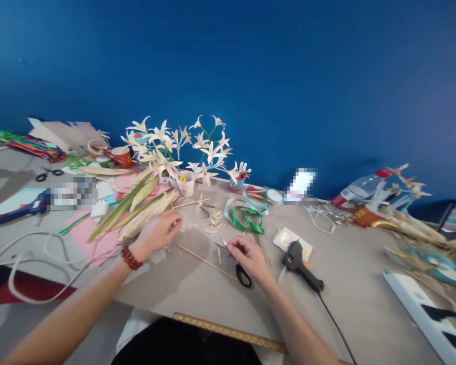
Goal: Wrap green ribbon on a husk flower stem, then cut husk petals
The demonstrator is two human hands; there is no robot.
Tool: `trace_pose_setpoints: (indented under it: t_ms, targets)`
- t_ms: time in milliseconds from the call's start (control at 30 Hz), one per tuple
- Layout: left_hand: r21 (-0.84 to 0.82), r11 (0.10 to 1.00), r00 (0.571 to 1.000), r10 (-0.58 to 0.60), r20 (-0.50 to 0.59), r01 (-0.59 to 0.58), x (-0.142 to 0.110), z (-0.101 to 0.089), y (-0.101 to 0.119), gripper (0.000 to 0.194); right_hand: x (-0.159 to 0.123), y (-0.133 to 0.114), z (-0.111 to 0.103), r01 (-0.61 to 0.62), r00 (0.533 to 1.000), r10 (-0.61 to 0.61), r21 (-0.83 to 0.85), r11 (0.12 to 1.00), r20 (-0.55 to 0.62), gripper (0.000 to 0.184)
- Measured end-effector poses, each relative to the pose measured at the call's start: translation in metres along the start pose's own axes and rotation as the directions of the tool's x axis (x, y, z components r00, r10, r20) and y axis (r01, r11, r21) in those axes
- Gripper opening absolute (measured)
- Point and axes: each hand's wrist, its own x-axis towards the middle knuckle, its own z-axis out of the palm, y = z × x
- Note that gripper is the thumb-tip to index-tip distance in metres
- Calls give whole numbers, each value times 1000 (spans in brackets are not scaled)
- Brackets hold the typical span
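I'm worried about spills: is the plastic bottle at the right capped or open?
Capped: a red cap sits on the end of the plastic bottle.

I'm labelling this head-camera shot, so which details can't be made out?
All in the head view:
Scissors: middle part, hidden by the right hand.
Left hand: what it holds, if anything; its curled grip hides this.
Power strip: one end, cut off by the bottom edge.
Bright screen: content, pixelated.

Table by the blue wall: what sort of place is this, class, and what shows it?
Probably a craft workspace: scissors in the right hand, a black glue gun and handmade-looking flowers.
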Motion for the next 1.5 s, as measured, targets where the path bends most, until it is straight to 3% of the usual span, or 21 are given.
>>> trace_pose_setpoints:
  t_ms: [300, 400, 467, 500, 600, 700, 900, 1067, 1267, 1367, 1500]
  targets:
    - [-74, 983, 982, 173, 76, -168, -31, 16, 15, 20, -2, -2, 0, 70, 996, -63, -107, 992, 63, 19]
    - [13, 998, 992, 61, -108, -60, -32, 0, -4, 20, -2, -2, 1, 82, 994, -72, -118, 990, 85, 19]
    - [77, 990, 955, -93, -283, 119, -30, -18, -26, 22, -2, -2, 1, 79, 993, -68, -115, 990, 96, 20]
    - [115, 975, 938, -148, -315, 192, -29, -27, -38, 22, -2, -2, 1, 77, 993, -66, -114, 990, 99, 20]
    - [217, 936, 943, -222, -247, 278, -27, -45, -65, 26, -1, -2, 1, 77, 992, -65, -119, 990, 105, 20]
    - [254, 933, 964, -225, -142, 256, -27, -46, -71, 28, -1, -2, 1, 70, 992, -57, -121, 990, 109, 20]
    - [340, 916, 975, -173, -138, 211, -24, -29, -58, 20, 0, -3, 2, 64, 991, -50, -109, 992, 127, 21]
    - [344, 923, 983, -138, -118, 171, -23, -30, -58, 14, 0, -4, 2, 54, 991, -37, -128, 990, 127, 21]
    - [-38, 998, 993, -51, -107, 47, -24, -43, -31, 23, 0, -6, 2, 61, 992, -51, -83, 995, 118, 22]
    - [-266, 963, 999, -37, -16, 31, -22, -41, -2, 23, -3, -13, 4, 84, 989, -80, -28, 996, 125, 24]
    - [-450, 892, 992, 18, 121, 38, -15, -23, 44, 23, -8, -29, 13, 103, 991, -106, 37, 994, 83, 22]
